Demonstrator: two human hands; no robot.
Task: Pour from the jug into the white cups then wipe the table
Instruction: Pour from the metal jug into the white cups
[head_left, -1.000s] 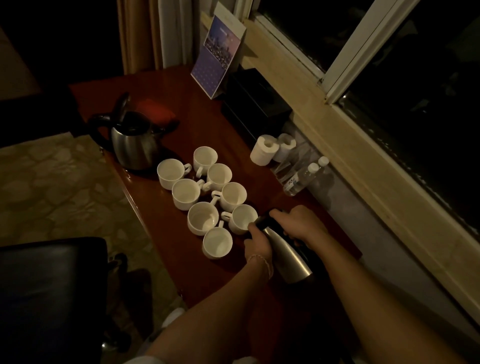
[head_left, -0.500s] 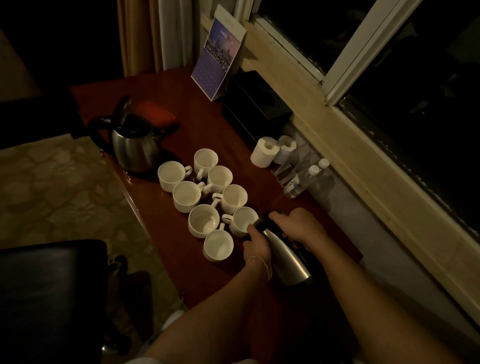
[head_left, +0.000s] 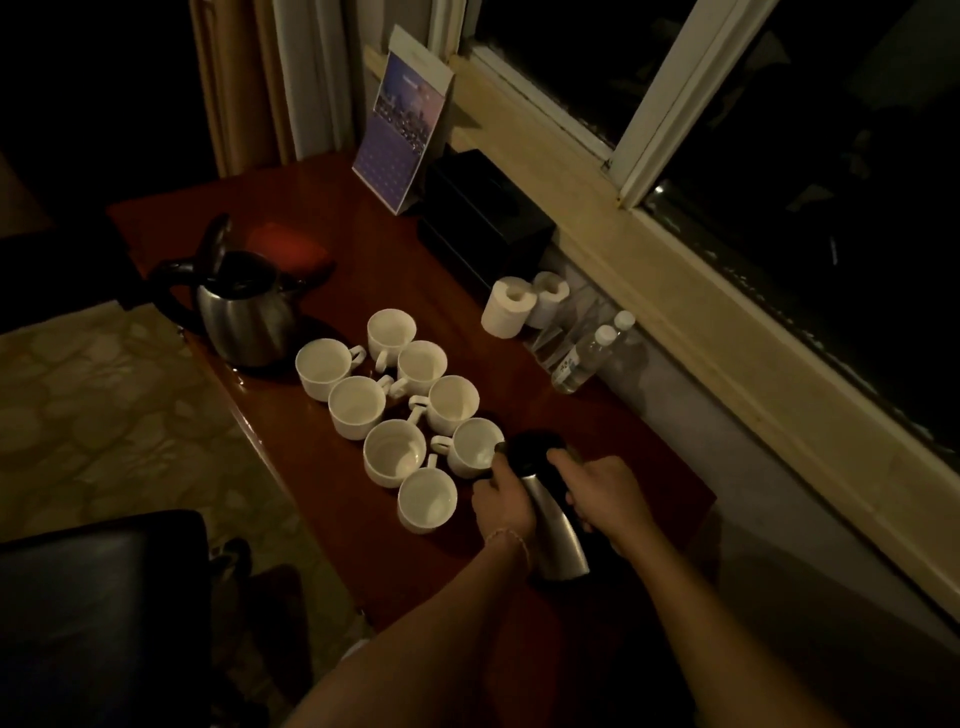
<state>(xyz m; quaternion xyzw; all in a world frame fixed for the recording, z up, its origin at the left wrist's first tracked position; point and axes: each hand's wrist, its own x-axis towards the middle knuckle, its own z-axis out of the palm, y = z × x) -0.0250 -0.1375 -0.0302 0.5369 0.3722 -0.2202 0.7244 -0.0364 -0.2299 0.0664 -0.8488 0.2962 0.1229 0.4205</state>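
Several white cups (head_left: 395, 452) stand in two rows on the red-brown table (head_left: 363, 260). A steel jug (head_left: 550, 525) with a black top is tilted forward, its spout over the rim of the near-right cup (head_left: 475, 447). My right hand (head_left: 605, 493) grips the jug's handle from the right. My left hand (head_left: 501, 501) holds the jug's body on its left side. Whether liquid is flowing cannot be made out in the dim light.
A steel electric kettle (head_left: 244, 312) stands at the table's left edge beside a red cloth (head_left: 288, 249). Two paper rolls (head_left: 511, 306), water bottles (head_left: 587, 353), a black box (head_left: 483, 234) and a desk calendar (head_left: 402, 135) line the window side. A black chair (head_left: 98, 613) stands at the lower left.
The jug has tipped a little further forward, its top now nearer the near-right cup. Both hands keep their grip on it.
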